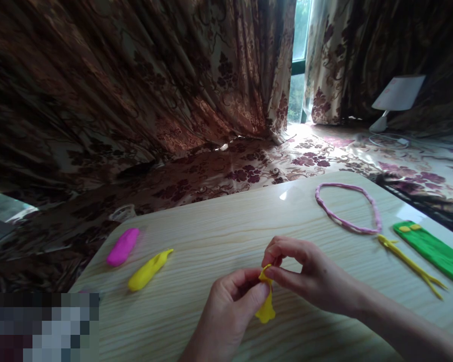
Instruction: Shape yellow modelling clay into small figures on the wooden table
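Note:
A small flattened piece of yellow modelling clay (265, 312) is pinched between both hands, a little above the table. My left hand (236, 304) grips its middle between thumb and forefinger. At its upper end, the thumb and fingertips of my right hand (305, 269) close on the clay. The lower end hangs down with a wavy edge. Parts of the piece are hidden behind my fingers. To the left lie a long yellow clay lump (147, 273) with a thin pulled tip and a magenta clay lump (123, 247).
On the table's (211, 231) right side are a pink clay ring (349, 229), a thin yellow clay stick figure (411, 261) with a forked end, and a flat green clay strip (434, 251) bearing two yellow dots. Beyond stand a white lamp (398, 94) and patterned curtains (211, 65).

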`<action>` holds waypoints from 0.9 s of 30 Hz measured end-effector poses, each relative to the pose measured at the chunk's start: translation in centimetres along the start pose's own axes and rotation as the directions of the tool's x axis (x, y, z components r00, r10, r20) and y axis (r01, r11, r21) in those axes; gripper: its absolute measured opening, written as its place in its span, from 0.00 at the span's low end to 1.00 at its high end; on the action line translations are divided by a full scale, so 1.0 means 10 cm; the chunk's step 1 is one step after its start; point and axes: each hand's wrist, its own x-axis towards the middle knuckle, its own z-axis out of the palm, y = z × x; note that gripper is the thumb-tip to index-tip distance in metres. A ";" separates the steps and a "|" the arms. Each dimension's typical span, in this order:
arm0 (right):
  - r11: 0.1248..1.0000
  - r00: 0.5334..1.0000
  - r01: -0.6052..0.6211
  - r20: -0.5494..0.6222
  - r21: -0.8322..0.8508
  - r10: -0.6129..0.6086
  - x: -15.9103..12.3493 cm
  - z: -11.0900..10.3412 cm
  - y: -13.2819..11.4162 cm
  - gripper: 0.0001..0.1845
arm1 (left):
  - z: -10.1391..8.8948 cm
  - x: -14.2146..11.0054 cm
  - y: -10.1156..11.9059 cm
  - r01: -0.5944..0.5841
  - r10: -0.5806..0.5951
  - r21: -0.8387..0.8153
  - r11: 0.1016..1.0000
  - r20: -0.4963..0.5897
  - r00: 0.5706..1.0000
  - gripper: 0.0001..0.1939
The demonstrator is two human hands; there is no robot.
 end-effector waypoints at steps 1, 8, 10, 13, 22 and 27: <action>1.000 1.000 -0.018 -0.006 0.022 0.018 0.00 0.01 0.00 0.04 | -0.01 0.00 -0.01 0.005 -0.005 0.001 1.000 -0.005 1.000 0.14; 0.986 0.986 -0.167 -0.005 0.020 0.167 0.01 0.02 0.00 0.08 | -0.04 0.02 -0.01 0.014 -0.015 -0.043 0.999 -0.028 1.000 0.14; 0.990 0.990 -0.143 0.003 0.003 0.143 0.02 0.03 0.01 0.07 | -0.02 0.01 0.00 0.010 -0.011 -0.049 0.999 -0.035 0.999 0.13; 0.997 0.997 -0.073 -0.023 -0.033 0.073 0.01 0.06 0.03 0.06 | 0.02 0.00 0.01 0.023 -0.025 -0.057 0.998 -0.045 0.999 0.12; 0.996 0.998 -0.031 -0.058 -0.079 0.026 -0.01 0.10 0.05 0.07 | 0.05 -0.02 0.03 0.039 -0.049 -0.109 0.993 -0.094 0.994 0.12; 0.996 0.999 -0.014 -0.046 -0.087 0.010 -0.01 0.09 0.05 0.06 | 0.05 -0.01 0.03 0.050 -0.057 -0.129 0.990 -0.050 0.997 0.11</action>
